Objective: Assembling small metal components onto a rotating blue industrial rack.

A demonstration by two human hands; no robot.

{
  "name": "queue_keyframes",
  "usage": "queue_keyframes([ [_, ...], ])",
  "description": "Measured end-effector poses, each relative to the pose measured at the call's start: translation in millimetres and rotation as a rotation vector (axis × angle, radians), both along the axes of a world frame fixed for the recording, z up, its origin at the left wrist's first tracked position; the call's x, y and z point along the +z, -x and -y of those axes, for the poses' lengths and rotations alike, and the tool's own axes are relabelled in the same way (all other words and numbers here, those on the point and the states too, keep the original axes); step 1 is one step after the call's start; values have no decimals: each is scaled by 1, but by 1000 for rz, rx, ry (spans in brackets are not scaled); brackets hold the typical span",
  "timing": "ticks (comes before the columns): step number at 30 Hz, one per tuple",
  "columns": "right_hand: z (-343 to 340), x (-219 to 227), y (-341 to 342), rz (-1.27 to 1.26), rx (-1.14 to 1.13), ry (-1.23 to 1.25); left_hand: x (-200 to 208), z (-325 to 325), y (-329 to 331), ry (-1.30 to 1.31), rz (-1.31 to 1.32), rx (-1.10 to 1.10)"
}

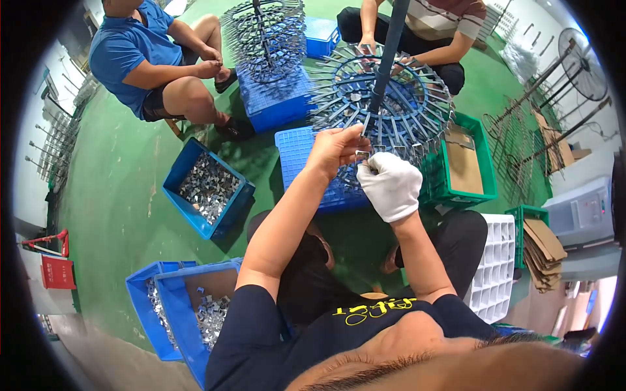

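Observation:
My bare left hand (336, 150) is closed in a pinch at the near rim of a round rack (338, 83) with many radiating metal prongs. A small shiny bent metal piece (362, 154) shows at its thumb and fingertips. Right beside it, my right hand (391, 187), in a white glove, is curled shut with its fingertips close below that piece. What the gloved fingers pinch is hidden. Other small metal pieces hang on prong ends along the near rim. A dark upright pole (385, 58) rises through the rack's middle.
Blue bins of small metal pieces (208, 186) stand left and lower left (189, 277). A green crate (466, 163) with cardboard and a white divided tray (492, 267) are at right. One person (140, 58) sits far left; another person's hands (404, 62) touch the rack's far side.

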State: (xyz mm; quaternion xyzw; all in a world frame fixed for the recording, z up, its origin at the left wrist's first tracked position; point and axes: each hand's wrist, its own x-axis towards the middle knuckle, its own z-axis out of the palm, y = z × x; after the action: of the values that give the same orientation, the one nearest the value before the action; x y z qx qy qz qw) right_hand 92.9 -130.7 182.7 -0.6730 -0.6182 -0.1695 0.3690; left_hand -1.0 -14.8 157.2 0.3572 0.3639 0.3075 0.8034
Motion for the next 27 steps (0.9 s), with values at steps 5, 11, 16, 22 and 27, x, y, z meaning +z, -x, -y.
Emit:
queue_keyframes([
  [5, -10, -2, -1, 51, -32, 3, -10, -10, -4, -10, 96, -17],
  [11, -17, -1, 1, 70, -54, 3, -16, -14, -8, -18, 179, -35],
  [16, -19, -2, 1, 84, -64, 16, -12, -11, -9, -6, 193, -4],
  [22, -20, -2, 2, 127, -67, 22, -14, -12, -9, 0, 208, -4],
  [27, -22, -5, 0, 110, -83, 46, -13, -11, -11, 5, 197, 21],
])
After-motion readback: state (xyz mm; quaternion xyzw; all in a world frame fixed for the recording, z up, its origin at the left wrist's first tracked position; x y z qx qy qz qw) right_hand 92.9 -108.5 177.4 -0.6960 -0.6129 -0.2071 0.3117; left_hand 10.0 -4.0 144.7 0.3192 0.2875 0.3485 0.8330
